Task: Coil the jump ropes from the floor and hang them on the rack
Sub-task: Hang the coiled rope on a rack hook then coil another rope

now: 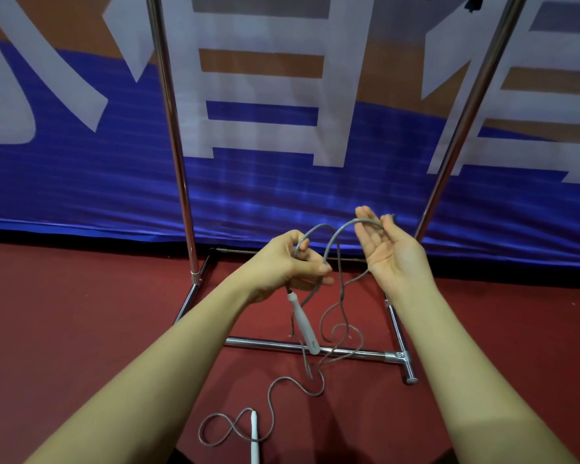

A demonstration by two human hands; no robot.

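A grey jump rope [340,298] with white handles runs between my hands. My left hand [292,259] grips a loop of the cord, and one white handle [303,324] hangs just below it. My right hand [387,249] is held palm up, fingers mostly straight, with the cord arching over them near the thumb. The rest of the cord trails in loose curls down to the red floor, ending at the second white handle [255,438] lying near the bottom edge. The chrome rack [173,128] stands straight ahead; its top is out of view.
The rack's base bars [349,351] lie on the red floor under the hanging cord, with a foot at the right [411,376]. A blue, white and brown banner [282,145] hangs behind the rack's two uprights. Something dark hangs at the top right [474,3].
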